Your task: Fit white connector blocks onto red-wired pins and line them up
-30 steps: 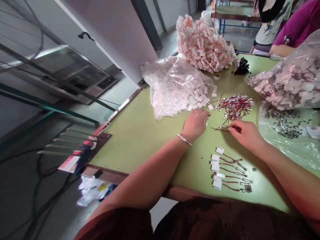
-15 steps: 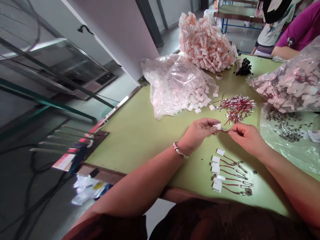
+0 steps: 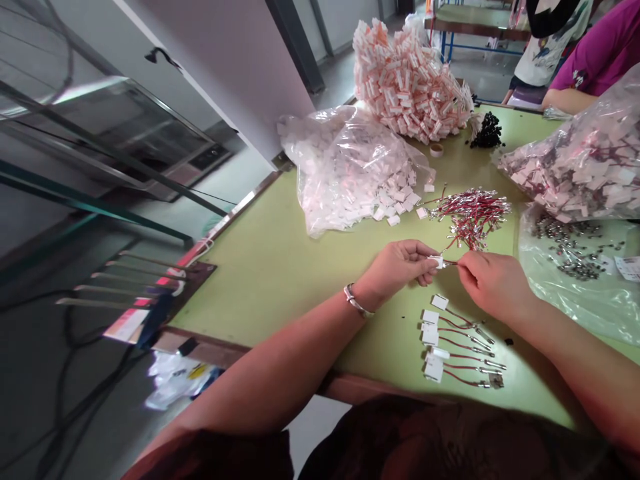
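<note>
My left hand pinches a small white connector housing between thumb and fingers. Just to its right, my right hand is closed on a short red wire that runs to the housing; how deep its end sits in there I cannot make out. Below my hands, several white housings lie in a column, each with a red wire ending in a metal terminal on the right. Beyond my right hand is a pile of red wires with shiny metal ends.
A clear bag of white housings spills open at the back. Behind it rises a heap of white-orange parts, beside black pieces. Bags of housings and metal terminals lie right. Another person's purple sleeve shows beyond.
The housing in my left hand has turned a little. My right hand has rolled over, its knuckles now more upward, and the wire lines up with the housing.
</note>
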The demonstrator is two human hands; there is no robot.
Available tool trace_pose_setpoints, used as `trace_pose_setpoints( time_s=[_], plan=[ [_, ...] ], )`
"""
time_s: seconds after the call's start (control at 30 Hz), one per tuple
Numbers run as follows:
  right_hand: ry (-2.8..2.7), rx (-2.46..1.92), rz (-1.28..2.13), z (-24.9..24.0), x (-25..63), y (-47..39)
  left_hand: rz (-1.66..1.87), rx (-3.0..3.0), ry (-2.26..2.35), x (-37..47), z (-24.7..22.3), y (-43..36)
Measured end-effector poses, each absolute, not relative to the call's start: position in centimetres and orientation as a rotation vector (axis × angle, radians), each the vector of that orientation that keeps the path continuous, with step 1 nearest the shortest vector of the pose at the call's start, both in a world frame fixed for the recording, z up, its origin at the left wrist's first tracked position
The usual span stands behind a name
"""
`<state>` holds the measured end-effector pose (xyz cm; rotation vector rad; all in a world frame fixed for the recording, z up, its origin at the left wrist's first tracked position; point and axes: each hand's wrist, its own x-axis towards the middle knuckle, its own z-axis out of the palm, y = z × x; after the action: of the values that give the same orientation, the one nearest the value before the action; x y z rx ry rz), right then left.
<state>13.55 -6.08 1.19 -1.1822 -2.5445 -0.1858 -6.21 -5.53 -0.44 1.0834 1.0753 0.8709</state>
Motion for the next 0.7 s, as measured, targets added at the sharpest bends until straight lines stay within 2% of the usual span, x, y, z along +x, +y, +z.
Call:
trace_pose_setpoints(
  time_s=[0.13,0.33,0.47,0.57,0.7],
  plan=[
    [-2.555,-1.15,-0.12,1.1,13.2,-6.4,0.86,1.037,1.025,-5.9,-0.3,-5.7],
    [-2.526,-1.166,0.349,0.6,12.9,-6.6,0.792,1.028,0.922,-5.9,-1.8,-5.8],
    [-2.697,-1.192,0.462,0.5,12.7,-6.8,0.547,1.205,0.934,-6.7,-1.3,-6.0],
    [-2.706,-1.199,0.626,0.8,12.6,-6.8,0.493,1.554,1.117,-8.3,0.0,-5.5],
    [-2.599,-1.07,0.85,1.3,12.6,-6.3,0.827,1.833,1.722,-10.6,0.3,-3.8]
  ],
)
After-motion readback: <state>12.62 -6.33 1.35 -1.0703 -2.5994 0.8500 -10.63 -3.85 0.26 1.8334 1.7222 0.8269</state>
